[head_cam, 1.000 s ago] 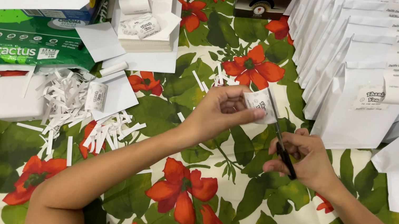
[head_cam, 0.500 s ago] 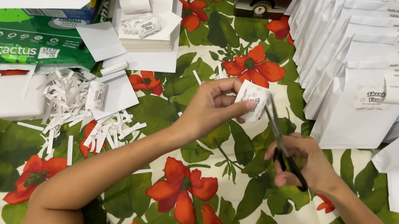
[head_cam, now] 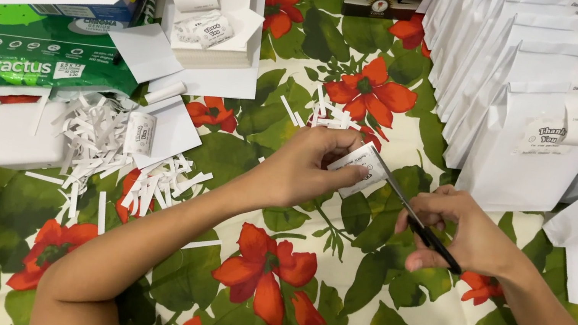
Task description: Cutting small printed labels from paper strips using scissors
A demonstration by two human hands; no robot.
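Your left hand pinches a small white paper slip between thumb and fingertips, holding it above the flowered worktop. Your right hand is closed around black-handled scissors, whose blades meet the slip's right edge. A heap of white paper strips lies to your left, and rows of white paper bags stand at your right.

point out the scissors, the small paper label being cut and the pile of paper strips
scissors (head_cam: 405,208), head view, on the blades beside the right hand
small paper label (head_cam: 359,167), head view, on its printed face
pile of paper strips (head_cam: 96,136), head view, middle of the heap
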